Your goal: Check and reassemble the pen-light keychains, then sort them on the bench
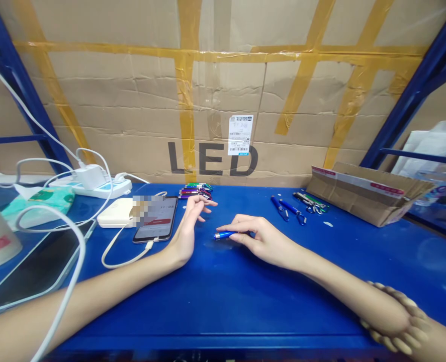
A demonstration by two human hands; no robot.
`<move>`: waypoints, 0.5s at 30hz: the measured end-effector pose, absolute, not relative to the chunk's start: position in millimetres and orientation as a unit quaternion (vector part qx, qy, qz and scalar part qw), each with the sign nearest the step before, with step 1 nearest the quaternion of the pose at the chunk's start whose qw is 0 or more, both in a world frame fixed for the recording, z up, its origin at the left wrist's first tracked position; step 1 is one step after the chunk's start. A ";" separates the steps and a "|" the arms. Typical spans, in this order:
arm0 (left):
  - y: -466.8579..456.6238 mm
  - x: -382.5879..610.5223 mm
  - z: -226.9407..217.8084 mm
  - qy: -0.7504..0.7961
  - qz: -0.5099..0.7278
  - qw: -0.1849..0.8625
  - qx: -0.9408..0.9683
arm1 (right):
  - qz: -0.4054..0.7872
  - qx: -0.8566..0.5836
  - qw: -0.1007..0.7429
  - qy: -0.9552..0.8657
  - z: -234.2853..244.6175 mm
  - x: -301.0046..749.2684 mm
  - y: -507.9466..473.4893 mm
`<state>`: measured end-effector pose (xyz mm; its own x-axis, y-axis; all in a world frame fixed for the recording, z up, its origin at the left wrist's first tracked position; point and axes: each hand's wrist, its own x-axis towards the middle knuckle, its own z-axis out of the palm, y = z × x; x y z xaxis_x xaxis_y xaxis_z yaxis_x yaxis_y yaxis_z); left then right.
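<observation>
My right hand point(258, 236) rests on the blue tabletop point(245, 296) with its fingers closed on a small blue pen-shaped flashlight point(225, 235), whose silver tip points left. My left hand point(192, 221) hovers just left of it, palm turned inward, fingers loosely spread and holding nothing. Its fingertips reach toward a pile of coloured little flashlights point(196, 190) at the back of the table. A beaded bracelet point(396, 317) sits on my right forearm.
A phone point(157, 218) on a white cable lies left of my left hand, beside a white power bank point(115, 212) and a power strip point(102, 187). Loose blue flashlights point(286, 208) and a cardboard box point(366, 193) lie at the right. A tablet point(34, 274) sits front left.
</observation>
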<state>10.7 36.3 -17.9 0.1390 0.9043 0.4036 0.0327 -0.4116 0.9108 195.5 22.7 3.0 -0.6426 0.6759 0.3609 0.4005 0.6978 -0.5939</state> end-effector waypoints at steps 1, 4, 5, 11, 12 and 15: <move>36.3 10.8 -17.9 0.367 0.544 0.400 0.639 | 0.240 -0.310 0.292 -0.872 2.4 195.9 23.4; 36.4 11.3 -17.5 0.371 0.545 0.400 0.637 | 0.241 -0.315 0.299 -0.868 0.2 197.2 26.7; 36.5 11.6 -17.3 0.372 0.546 0.400 0.636 | 0.242 -0.317 0.299 -0.867 -0.7 197.6 27.8; 36.2 12.7 -16.5 0.375 0.544 0.403 0.633 | 0.245 -0.349 0.291 -0.856 -2.8 197.6 29.6; 35.9 12.8 -16.6 0.375 0.544 0.403 0.633 | 0.243 -0.352 0.296 -0.854 -2.2 197.3 28.8; 35.3 13.1 -16.9 0.375 0.547 0.403 0.631 | 0.244 -0.353 0.312 -0.847 0.0 196.4 26.3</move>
